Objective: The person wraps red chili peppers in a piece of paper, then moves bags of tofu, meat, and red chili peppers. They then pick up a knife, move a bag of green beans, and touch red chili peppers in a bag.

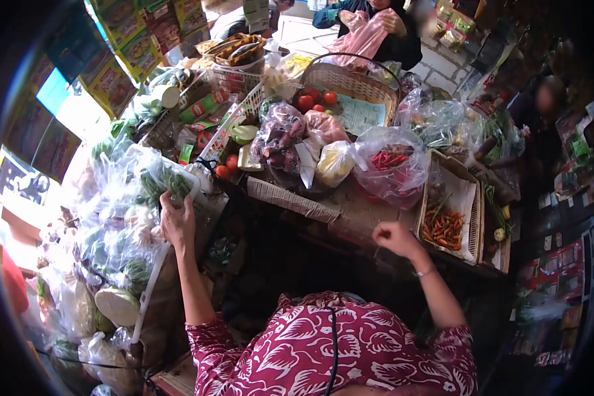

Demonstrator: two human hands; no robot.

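My left hand (178, 221) reaches to the left stall, its fingertips against a clear plastic bag of green vegetables (163, 179). The fingers look bent onto the bag's edge. My right hand (396, 237) hangs over the front edge of the table with its fingers curled together; whether something small is in them is too small to tell. Just right of it lies a basket of orange chillies (445, 228). Above it sits a plastic bag of red chillies (391, 160).
A handled wicker basket (363, 84) stands at the back beside tomatoes (305, 103). Bagged onions (280, 135) lie mid-table. Across the table a person holds a pink plastic bag (365, 36). Another person is at the right. Packets hang at the upper left.
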